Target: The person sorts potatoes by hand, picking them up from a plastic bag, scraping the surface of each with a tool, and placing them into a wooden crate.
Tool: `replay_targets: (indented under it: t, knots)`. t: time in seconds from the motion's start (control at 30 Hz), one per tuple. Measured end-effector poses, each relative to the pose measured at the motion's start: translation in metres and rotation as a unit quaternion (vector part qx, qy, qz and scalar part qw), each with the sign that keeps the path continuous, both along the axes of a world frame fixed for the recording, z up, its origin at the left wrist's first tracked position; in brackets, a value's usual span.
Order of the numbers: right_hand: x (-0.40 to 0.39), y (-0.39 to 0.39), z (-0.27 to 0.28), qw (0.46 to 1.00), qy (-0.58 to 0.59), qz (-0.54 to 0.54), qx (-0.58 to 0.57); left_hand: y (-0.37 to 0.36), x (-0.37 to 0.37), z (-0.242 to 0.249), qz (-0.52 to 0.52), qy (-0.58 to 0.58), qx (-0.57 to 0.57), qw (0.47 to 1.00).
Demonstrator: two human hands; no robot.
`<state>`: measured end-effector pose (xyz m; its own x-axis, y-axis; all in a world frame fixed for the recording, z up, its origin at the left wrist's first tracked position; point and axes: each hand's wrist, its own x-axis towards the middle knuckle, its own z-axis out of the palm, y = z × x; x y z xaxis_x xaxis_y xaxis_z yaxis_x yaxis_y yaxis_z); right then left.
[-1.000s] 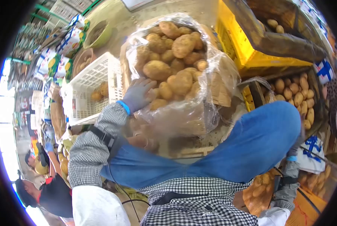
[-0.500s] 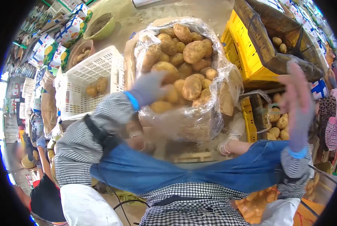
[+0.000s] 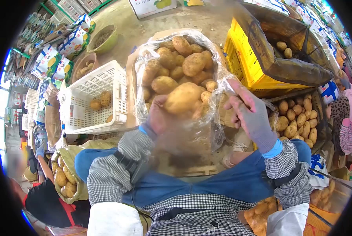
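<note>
In my left hand (image 3: 157, 117) is a large potato (image 3: 183, 98), raised over the near part of a cardboard box (image 3: 131, 84) lined with clear plastic (image 3: 218, 65). The fingers grip its left end. More potatoes (image 3: 194, 64) of several sizes fill the box. Beyond the right side of the box, my right hand (image 3: 251, 116), in a grey glove with bare fingertips, holds nothing. Its fingers are spread and point up and left, close to the plastic edge.
Left of the box stands a white plastic crate (image 3: 119, 70) with a few potatoes. A yellow crate (image 3: 244, 59) with a dark liner is at the upper right, and a dark crate of potatoes (image 3: 298, 120) below it. A sack (image 3: 81, 188) lies at lower left beside another person (image 3: 46, 204).
My left hand has taken hold of a large potato. My right hand has come left from the right-hand crates towards the box. The view has shifted slightly.
</note>
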<state>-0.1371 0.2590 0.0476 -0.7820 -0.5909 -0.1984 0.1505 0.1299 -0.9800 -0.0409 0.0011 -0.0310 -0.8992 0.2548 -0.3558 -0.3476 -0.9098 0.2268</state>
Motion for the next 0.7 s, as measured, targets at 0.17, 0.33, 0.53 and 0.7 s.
replay_targets:
  t: [0.17,0.33,0.53,0.7]
  knots:
    - [0.011,-0.018,-0.007,0.999,-0.006,0.036,-0.040,0.011,0.029,0.027,-0.032,0.076,-0.059,0.995]
    - [0.014,-0.031,-0.017,0.992,-0.080,-0.037,-0.090,0.037,0.041,0.049,0.077,0.182,-0.390,0.899]
    - [0.024,-0.042,-0.012,0.960,-0.163,0.139,-0.179,0.045,0.043,0.048,0.159,0.259,-0.735,0.606]
    - [0.026,-0.048,-0.005,0.961,-0.175,0.130,-0.171,0.044,0.040,0.053,0.131,0.188,-0.387,0.893]
